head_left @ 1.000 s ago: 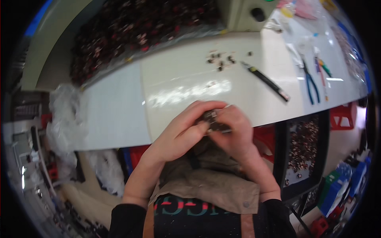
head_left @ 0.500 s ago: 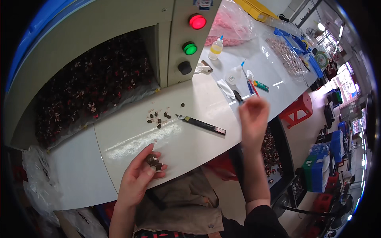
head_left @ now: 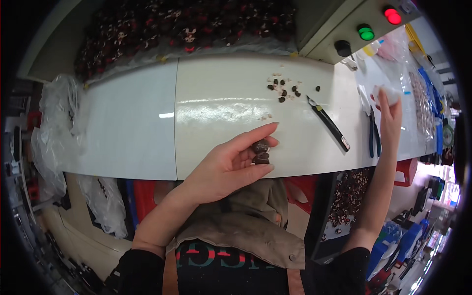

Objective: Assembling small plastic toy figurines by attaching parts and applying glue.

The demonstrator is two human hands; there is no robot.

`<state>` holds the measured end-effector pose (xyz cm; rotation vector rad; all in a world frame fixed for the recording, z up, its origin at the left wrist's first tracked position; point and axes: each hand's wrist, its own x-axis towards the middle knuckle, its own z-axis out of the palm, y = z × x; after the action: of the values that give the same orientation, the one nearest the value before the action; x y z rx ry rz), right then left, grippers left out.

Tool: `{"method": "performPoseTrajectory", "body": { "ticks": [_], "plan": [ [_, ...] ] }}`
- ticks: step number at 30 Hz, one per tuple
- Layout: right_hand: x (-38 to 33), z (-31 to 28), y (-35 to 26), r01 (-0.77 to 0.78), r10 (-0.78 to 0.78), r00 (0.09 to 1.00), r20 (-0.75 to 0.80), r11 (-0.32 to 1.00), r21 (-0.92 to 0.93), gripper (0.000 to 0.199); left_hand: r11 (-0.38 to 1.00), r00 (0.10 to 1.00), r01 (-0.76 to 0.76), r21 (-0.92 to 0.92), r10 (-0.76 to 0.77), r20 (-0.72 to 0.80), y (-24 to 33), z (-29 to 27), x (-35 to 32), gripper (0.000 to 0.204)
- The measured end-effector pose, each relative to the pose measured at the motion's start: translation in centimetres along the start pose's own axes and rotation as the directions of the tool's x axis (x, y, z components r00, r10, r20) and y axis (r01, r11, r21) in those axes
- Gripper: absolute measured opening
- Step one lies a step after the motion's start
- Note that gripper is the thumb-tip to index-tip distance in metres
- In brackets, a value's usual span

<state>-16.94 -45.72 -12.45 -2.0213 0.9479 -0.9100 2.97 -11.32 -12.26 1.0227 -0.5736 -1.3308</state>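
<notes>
My left hand (head_left: 223,164) is closed over the near edge of the table, pinching a small dark brown figurine (head_left: 260,158) between thumb and fingers. Its shape is rounded on top, and the fingers hide part of it. Out to the right, my right hand (head_left: 390,112) closes round a white squeeze bottle (head_left: 392,93) with a blue tip. Between the hands lies a black craft knife (head_left: 328,123), its blade toward the far left. Small dark bits (head_left: 281,90) and pale shavings are scattered just beyond it. Dark-handled pliers (head_left: 372,133) rest below my right hand.
A machine with a red lamp (head_left: 393,15), a green lamp (head_left: 366,32) and a black knob (head_left: 342,48) stands at the back. Its opening holds a heap of dark figurines (head_left: 191,29). Crumpled clear plastic (head_left: 56,128) hangs at left. A tray of small parts (head_left: 346,196) sits below right.
My view has swung to the right-hand tilt's opposite, so the table appears level. My right hand, blurred and without the bottle before, now grasps it. The left keeps its hold on the figurine.
</notes>
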Motion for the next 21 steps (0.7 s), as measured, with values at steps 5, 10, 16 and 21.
{"method": "performPoseTrajectory", "body": {
  "ticks": [5, 10, 16, 21],
  "plan": [
    [-8.1, 0.7, -6.7, 0.109, -0.118, 0.985, 0.123, 0.991, 0.074, 0.039, 0.999, 0.999, 0.032, -0.027, -0.032, 0.016, -0.3, -0.5, -0.6, 0.057],
    [-11.8, 1.3, -10.3, 0.398, -0.382, 0.868, 0.318, 0.917, 0.015, 0.045, 0.994, 0.994, 0.105, 0.016, -0.105, 0.002, 0.3, 0.0, -1.1, 0.053],
    [-12.7, 2.5, -12.6, 0.514, -0.439, 0.756, 0.485, 0.858, -0.024, 0.051, 0.974, 0.985, 0.175, 0.143, -0.171, -0.04, 0.5, 0.4, -1.7, 0.05],
    [-12.8, 3.5, -13.3, 0.55, -0.436, 0.713, 0.549, 0.834, -0.051, 0.049, 0.977, 0.986, 0.168, 0.13, -0.165, -0.032, 0.7, 0.3, -1.9, 0.049]
  ]
}}
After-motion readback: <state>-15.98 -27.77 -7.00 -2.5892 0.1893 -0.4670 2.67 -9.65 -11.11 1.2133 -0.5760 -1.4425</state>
